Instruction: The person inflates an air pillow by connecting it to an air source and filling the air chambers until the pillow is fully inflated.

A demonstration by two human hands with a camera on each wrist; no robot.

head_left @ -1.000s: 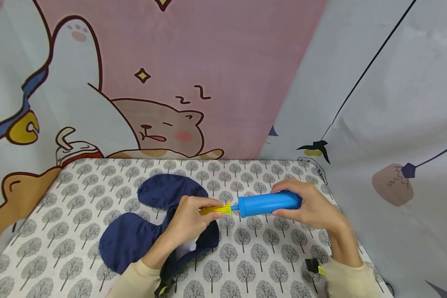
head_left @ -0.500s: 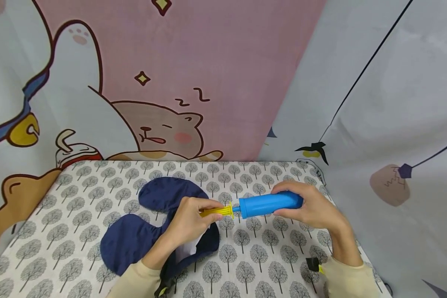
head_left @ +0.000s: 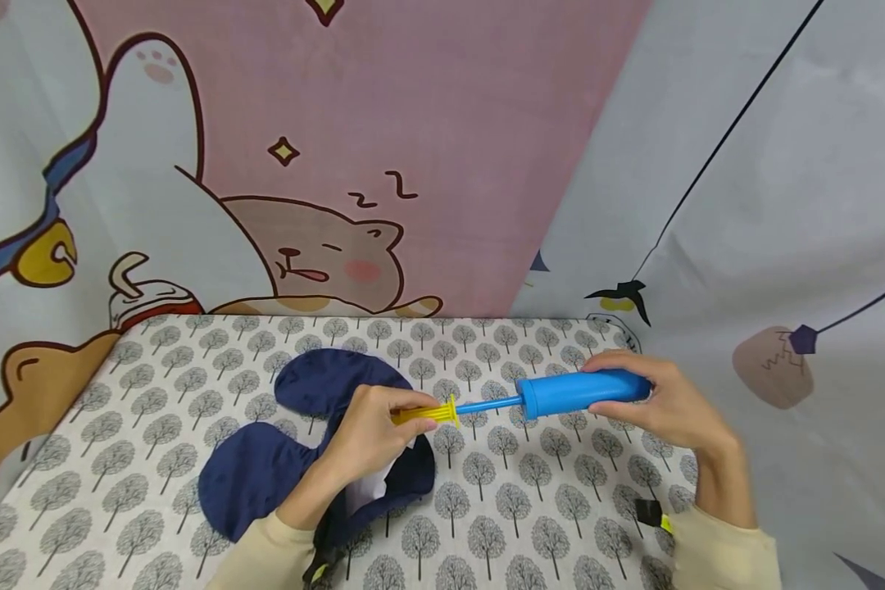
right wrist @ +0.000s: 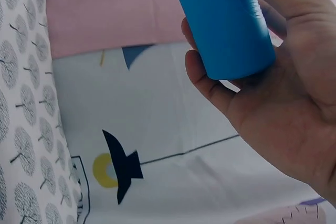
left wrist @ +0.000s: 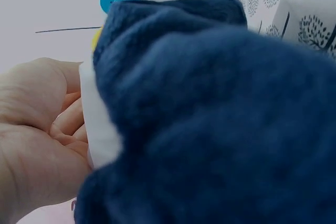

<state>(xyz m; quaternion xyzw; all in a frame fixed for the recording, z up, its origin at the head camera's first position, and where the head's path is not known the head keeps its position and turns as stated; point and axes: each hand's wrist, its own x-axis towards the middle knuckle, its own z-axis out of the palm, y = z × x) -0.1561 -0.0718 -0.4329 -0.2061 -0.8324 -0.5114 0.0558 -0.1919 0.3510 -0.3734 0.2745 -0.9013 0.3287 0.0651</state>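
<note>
A blue hand pump is held level above the table, its thin blue rod drawn out to the left. My right hand grips the barrel's right end, thumb and fingers curled round it, as the right wrist view also shows on the blue barrel. Between thumb and fingers, my left hand pinches the yellow ribbed end piece. Under that hand lies a navy plush, curved cushion-like piece with white material showing at its opening. Its navy fabric fills much of the left wrist view.
A tree-print cloth covers the table. A pink cartoon backdrop rises behind its far edge, and a pale printed sheet hangs on the right. Black straps with yellow bits show at both cuffs.
My right hand has moved right with the pump barrel, and more of the blue rod now shows. My left hand stays nearly in place on the yellow end piece.
</note>
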